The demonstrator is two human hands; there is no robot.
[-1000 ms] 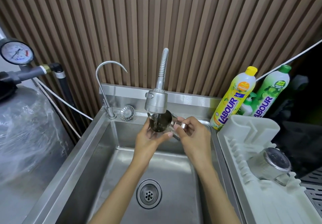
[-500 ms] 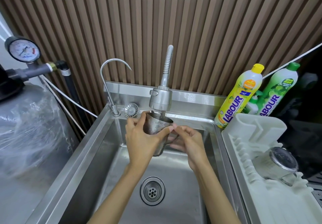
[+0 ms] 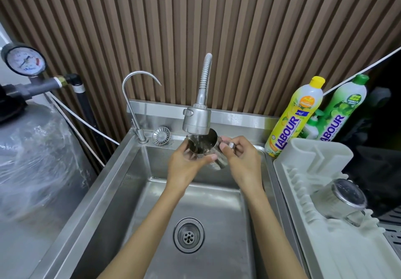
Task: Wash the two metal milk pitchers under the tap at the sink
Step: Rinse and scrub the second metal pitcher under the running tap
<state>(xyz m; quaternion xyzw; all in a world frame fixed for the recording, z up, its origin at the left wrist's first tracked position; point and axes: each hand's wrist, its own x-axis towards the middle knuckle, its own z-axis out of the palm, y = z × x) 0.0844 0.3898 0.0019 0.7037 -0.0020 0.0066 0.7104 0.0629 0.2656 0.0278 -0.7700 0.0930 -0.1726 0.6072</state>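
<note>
Sink station, head view: the held pitcher [image 3: 202,146] sits directly under the tap head [image 3: 197,121], at the 12 o'clock end of the sink [image 3: 152,192], mouth tipped toward the camera, with water running into it. The left hand [image 3: 184,163] comes in from 7 o'clock, its grip closed round the pitcher body and its thumb across the near wall. The right hand [image 3: 243,159] is at the pitcher's 3 o'clock side, its grip closed on what appears to be the handle, though fingers cover most of it. The second pitcher [image 3: 338,200] lies tilted, base toward the camera, in the white drying rack [image 3: 314,155], at about 2 o'clock of the drain [image 3: 188,235] and well apart from both hands. A yellow-capped bottle [image 3: 297,115] and a green-capped bottle [image 3: 345,109] stand side by side at the rack's 12 o'clock. A gooseneck tap [image 3: 134,105] stands at the sink's 10 o'clock corner, and a pressure gauge [image 3: 23,60] is further out toward 9 o'clock.
</note>
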